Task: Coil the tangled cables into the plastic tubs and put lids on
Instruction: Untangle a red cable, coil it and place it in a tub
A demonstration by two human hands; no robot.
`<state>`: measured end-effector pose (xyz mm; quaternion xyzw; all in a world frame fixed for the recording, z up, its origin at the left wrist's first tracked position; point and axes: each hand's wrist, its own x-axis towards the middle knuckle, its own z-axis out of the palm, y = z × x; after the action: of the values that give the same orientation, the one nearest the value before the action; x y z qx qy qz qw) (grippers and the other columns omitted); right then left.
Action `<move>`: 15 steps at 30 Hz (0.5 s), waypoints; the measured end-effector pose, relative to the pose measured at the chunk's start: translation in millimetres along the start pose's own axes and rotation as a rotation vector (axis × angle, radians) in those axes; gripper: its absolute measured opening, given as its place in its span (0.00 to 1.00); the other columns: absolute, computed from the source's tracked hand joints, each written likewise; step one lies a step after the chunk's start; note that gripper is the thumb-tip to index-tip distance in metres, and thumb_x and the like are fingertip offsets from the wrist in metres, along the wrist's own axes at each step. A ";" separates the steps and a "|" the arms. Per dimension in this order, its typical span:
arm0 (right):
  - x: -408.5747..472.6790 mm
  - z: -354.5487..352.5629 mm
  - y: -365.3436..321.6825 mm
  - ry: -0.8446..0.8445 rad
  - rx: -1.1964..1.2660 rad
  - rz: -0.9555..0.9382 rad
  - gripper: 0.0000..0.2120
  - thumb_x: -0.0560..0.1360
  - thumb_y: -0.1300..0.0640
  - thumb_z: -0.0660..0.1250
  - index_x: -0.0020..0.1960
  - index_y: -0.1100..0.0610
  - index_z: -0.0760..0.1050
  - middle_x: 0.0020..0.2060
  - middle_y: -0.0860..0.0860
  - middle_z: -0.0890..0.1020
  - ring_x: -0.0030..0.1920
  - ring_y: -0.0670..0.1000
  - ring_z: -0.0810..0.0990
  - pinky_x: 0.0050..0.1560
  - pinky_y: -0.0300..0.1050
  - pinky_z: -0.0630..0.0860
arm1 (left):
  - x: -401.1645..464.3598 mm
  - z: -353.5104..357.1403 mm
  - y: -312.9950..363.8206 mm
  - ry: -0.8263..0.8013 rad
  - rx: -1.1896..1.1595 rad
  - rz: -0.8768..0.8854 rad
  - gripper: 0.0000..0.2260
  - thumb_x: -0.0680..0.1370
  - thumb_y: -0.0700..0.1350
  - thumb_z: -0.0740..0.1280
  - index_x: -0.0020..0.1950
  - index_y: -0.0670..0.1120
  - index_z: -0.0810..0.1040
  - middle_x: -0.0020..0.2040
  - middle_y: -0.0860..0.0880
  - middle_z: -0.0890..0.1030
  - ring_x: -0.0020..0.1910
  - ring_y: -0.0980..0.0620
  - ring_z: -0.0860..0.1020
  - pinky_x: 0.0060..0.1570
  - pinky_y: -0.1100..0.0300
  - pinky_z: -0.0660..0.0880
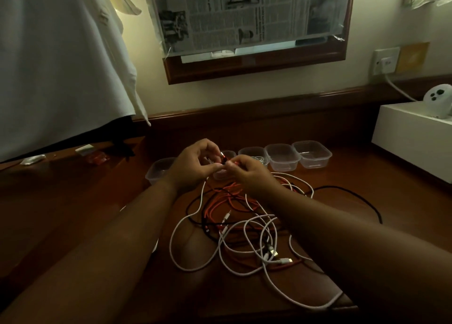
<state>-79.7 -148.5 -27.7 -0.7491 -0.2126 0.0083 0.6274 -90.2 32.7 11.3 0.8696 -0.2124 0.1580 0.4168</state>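
We see the left hand (193, 167) and right hand (249, 170) raised over a dark wooden desk (73, 201), fingers pinching a red cable (227, 198) end between them. The tangled cables (244, 230) lie below, clear tubs (281, 157) beyond, a newspaper-covered window (244, 12) above.

Dim warm light, soft focus, wide-angle bending

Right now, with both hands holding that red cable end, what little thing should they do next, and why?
Probably draw the red cable out of the tangle. The left hand and right hand pinch only its end, while the rest lies crossed with white cables on the table, so it cannot coil yet.
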 end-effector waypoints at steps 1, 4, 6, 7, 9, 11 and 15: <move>-1.1 -2.7 -8.1 0.028 0.075 0.007 0.09 0.82 0.55 0.61 0.57 0.59 0.75 0.48 0.53 0.83 0.46 0.46 0.83 0.43 0.41 0.80 | -2.2 3.2 3.1 0.033 -0.049 -0.011 0.09 0.76 0.39 0.72 0.52 0.49 0.76 0.47 0.48 0.81 0.41 0.53 0.81 0.40 0.61 0.80; -6.4 -10.1 -30.3 0.075 0.390 0.029 0.10 0.83 0.56 0.60 0.55 0.62 0.75 0.45 0.54 0.84 0.42 0.44 0.84 0.40 0.38 0.79 | -11.1 18.9 2.8 0.101 -0.187 -0.086 0.07 0.77 0.38 0.70 0.49 0.49 0.78 0.45 0.49 0.82 0.44 0.57 0.83 0.42 0.64 0.79; -12.3 -13.4 -42.7 0.018 0.767 0.075 0.14 0.83 0.52 0.59 0.58 0.62 0.74 0.49 0.57 0.84 0.48 0.49 0.85 0.49 0.45 0.79 | -20.2 32.8 -4.7 0.031 -0.198 -0.146 0.05 0.78 0.37 0.68 0.49 0.48 0.79 0.44 0.49 0.83 0.43 0.59 0.83 0.44 0.65 0.77; -17.0 -16.0 -49.1 -0.013 0.925 0.112 0.17 0.83 0.49 0.58 0.57 0.63 0.74 0.46 0.56 0.85 0.46 0.51 0.85 0.51 0.47 0.78 | -24.5 39.6 -10.5 -0.024 -0.137 -0.171 0.05 0.78 0.38 0.68 0.48 0.48 0.80 0.44 0.49 0.83 0.44 0.57 0.83 0.46 0.63 0.77; -25.6 -23.1 -60.2 -0.032 1.086 0.179 0.18 0.83 0.45 0.55 0.49 0.60 0.71 0.32 0.51 0.79 0.29 0.48 0.78 0.42 0.44 0.76 | -32.2 50.1 -20.4 -0.134 0.068 -0.189 0.04 0.78 0.40 0.69 0.48 0.48 0.81 0.45 0.49 0.84 0.45 0.56 0.82 0.48 0.61 0.76; -31.4 -30.7 -66.5 -0.030 0.943 0.200 0.16 0.83 0.44 0.56 0.44 0.56 0.67 0.28 0.49 0.68 0.23 0.45 0.64 0.28 0.39 0.65 | -38.3 53.9 -22.8 -0.146 0.156 -0.206 0.03 0.79 0.42 0.69 0.47 0.49 0.81 0.44 0.50 0.83 0.43 0.58 0.80 0.45 0.62 0.74; -37.0 -45.0 -55.7 -0.056 -0.303 0.099 0.15 0.75 0.47 0.71 0.50 0.54 0.70 0.39 0.50 0.75 0.34 0.46 0.73 0.32 0.38 0.70 | -39.8 42.5 -7.7 0.000 0.087 -0.153 0.03 0.76 0.45 0.73 0.43 0.50 0.81 0.42 0.51 0.82 0.41 0.55 0.81 0.42 0.61 0.78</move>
<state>-118.0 -196.0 25.0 -0.8442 -0.1914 0.0279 0.4999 -116.3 12.8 -37.4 0.9005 -0.1384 0.1346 0.3896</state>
